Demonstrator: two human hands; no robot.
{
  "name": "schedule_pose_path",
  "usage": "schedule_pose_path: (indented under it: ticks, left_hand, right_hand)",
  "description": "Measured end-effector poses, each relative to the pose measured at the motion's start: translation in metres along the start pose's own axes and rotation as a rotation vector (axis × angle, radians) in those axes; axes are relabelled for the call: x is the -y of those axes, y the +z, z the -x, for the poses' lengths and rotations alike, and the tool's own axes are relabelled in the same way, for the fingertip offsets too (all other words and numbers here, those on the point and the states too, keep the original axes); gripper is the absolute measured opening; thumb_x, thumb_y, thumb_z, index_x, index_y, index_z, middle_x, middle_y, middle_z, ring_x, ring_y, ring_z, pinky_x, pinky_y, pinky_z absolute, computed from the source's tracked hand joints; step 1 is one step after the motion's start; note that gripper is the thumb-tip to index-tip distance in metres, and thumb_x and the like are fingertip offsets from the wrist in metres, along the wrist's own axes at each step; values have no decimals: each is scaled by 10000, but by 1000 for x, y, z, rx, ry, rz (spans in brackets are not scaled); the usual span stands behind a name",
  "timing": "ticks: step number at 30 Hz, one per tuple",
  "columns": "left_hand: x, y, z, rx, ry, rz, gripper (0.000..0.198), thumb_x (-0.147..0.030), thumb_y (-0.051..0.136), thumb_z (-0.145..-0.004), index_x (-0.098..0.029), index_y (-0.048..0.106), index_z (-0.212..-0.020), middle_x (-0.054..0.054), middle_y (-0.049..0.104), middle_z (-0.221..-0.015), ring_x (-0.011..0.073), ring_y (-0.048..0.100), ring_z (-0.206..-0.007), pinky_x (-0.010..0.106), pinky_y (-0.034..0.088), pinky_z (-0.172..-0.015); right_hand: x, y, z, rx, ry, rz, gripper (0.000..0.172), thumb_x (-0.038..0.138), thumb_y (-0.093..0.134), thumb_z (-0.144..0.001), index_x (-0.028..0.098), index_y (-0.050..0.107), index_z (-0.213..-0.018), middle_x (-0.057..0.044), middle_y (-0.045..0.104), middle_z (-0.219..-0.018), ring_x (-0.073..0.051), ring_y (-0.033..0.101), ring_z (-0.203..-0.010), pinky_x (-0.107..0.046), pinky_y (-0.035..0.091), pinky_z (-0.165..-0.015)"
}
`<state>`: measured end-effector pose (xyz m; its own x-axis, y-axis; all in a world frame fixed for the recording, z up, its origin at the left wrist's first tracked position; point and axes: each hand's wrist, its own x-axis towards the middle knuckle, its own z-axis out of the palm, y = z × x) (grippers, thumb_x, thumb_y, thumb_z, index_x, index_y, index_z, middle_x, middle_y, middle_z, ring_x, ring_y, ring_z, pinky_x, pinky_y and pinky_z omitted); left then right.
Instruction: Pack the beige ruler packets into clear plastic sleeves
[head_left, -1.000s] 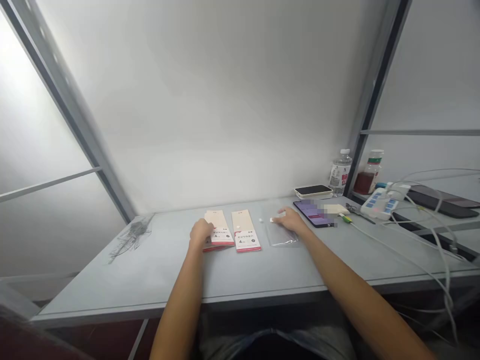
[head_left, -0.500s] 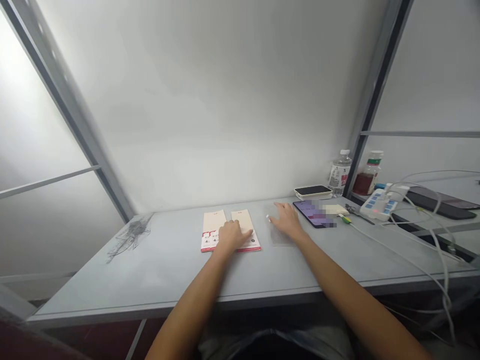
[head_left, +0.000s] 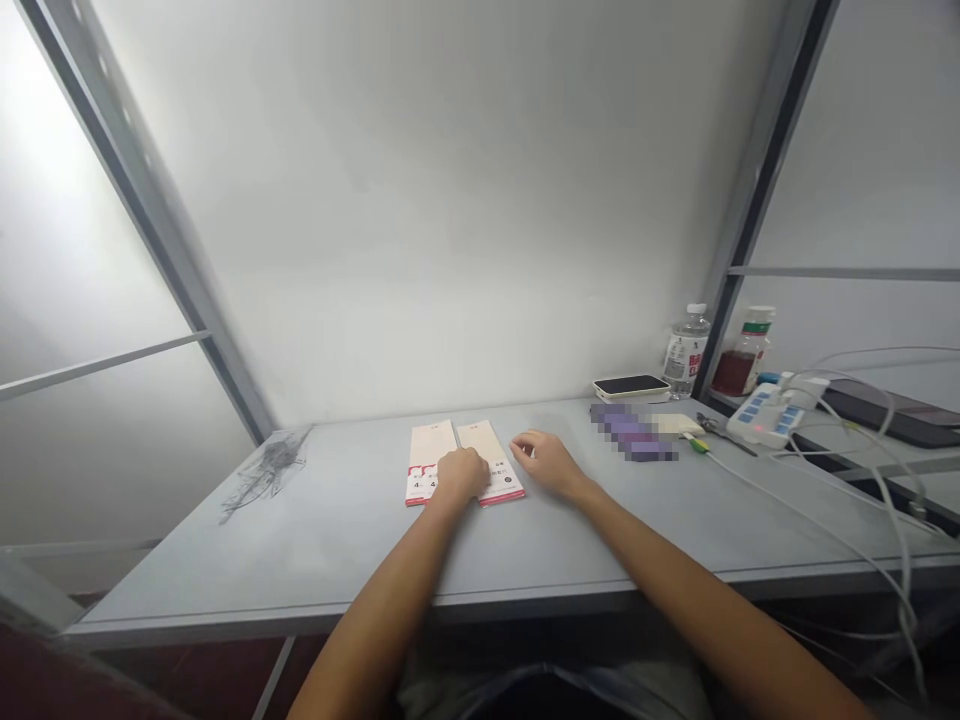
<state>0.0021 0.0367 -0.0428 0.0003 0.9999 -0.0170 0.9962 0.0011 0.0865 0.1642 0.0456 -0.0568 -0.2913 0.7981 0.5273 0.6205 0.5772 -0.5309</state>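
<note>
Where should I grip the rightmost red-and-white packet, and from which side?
Probably its exposed right long edge, pinched between thumb and fingers, coming from the right. The rightmost packet lies flat, so its edges offer the likeliest hold; the left hand covers part of its left side, while the right hand is just beyond that right edge.

A dark-screened phone (head_left: 631, 384) lies left of the clear bottle (head_left: 684, 357); a jar (head_left: 744, 353) and white power strip (head_left: 765, 414) sit to its right.
</note>
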Motion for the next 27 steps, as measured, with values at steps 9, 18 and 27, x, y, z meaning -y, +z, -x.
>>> schedule_pose_path:
  ticks: [9,18,27]
  left_hand:
    - [15,-7,4,-84,167,105,323,-240,263,-836,-155,570,-785,84,613,-757,171,549,-650,272,367,-566]
    - [10,-14,14,-177,425,390,324,-345,271,-848,-177,499,-691,11,549,-686,117,458,-593,239,328,-546]
    - [2,-10,15,-175,316,364,287,-374,350,-836,-172,550,-874,25,604,-668,133,515,-582,241,339,-523]
  right_hand:
    - [4,3,-2,-122,129,-37,303,333,446,-782,182,589,-1002,-70,585,-971,-168,542,-788,-296,423,-749]
    - [2,0,-7,59,496,-580,353,327,595,-661,114,591,-943,-106,638,-934,-187,606,-733,-277,473,-632]
    - [7,3,-4,215,428,-632,126,240,598,-615,114,605,-615,-51,636,-609,-166,581,-586,-228,418,-501]
